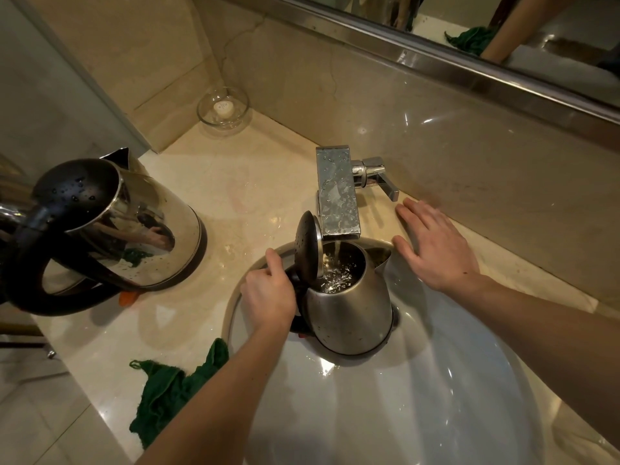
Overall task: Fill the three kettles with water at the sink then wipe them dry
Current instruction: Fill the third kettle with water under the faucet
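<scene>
A steel kettle [349, 310] stands in the white sink [419, 397] under the chrome tap [337, 193], its black lid [307, 245] flipped up. Water runs from the spout into it. My left hand [268, 297] grips its black handle. My right hand [436, 246] lies flat on the counter just right of the tap, fingers straight, below the tap lever [379, 177]. A second steel kettle [134, 229] with a black lid and handle stands on the counter at the left. Behind it shows the spout of a third kettle [119, 156]. A green cloth [167, 387] lies crumpled near the counter's front edge.
A glass bowl [223, 110] holding a small white object sits in the back corner. A marble backsplash and a mirror [503, 35] run behind the sink. The beige counter [235, 182] drops off at the left front edge.
</scene>
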Available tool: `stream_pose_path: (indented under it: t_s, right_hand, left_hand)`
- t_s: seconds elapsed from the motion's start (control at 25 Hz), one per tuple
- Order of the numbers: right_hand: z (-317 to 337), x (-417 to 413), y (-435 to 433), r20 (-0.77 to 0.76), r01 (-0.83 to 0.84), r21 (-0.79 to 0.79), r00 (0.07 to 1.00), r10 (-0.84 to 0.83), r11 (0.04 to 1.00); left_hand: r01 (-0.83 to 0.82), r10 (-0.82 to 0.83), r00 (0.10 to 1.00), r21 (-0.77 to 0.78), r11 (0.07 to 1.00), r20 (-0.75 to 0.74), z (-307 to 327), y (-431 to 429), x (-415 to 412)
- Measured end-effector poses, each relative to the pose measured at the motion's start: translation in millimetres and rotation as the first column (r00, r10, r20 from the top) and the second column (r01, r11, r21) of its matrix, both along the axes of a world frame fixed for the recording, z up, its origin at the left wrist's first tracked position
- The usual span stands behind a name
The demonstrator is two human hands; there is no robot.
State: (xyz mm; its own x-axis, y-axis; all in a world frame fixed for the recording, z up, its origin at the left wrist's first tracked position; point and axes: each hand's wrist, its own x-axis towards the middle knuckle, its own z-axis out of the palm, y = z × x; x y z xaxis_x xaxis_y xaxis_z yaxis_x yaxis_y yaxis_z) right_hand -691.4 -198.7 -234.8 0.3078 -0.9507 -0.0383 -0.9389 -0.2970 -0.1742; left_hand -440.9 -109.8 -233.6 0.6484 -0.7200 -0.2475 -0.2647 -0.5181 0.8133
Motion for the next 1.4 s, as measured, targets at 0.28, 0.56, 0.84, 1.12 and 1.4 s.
stream_pose_path:
  t_s: [0.28,0.56,0.84,1.12,1.4]
  right_hand:
    - [-2.7,-0.4,-0.7,-0.006,0.001,0.002,1.0,-0.001,1.0]
    - [-1.5,0.0,-0.6,-0.011,0.003,0.0,1.0,-0.003,1.0]
    - [-2.4,-1.3,-0.6,-0.015,-0.007,-0.004,1.0,0.007,1.0]
    - [-2.7,-1.0,-1.1,-0.02,-0.01,-0.007,1.0,0.009,1.0]
    - [-2.7,-0.8,-0.9,-0.015,-0.004,-0.011,1.0,0.004,1.0]
  left_hand:
    - [0.0,0.0,1.0,0.002,1.0,0.003,2.7,0.1,-1.2]
    - [-0.001,0.001,1.0,-0.015,1.0,0.004,1.4,0.5,-1.0]
    - [-0.005,0.005,1.0,-0.017,1.0,0.0,2.7,0.2,-1.8]
    - [-0.006,0.006,1.0,-0.015,1.0,-0.002,2.8,0.2,-1.9]
    - [-0.009,0.008,1.0,-0.02,1.0,-0.013,4.3,0.6,-3.1]
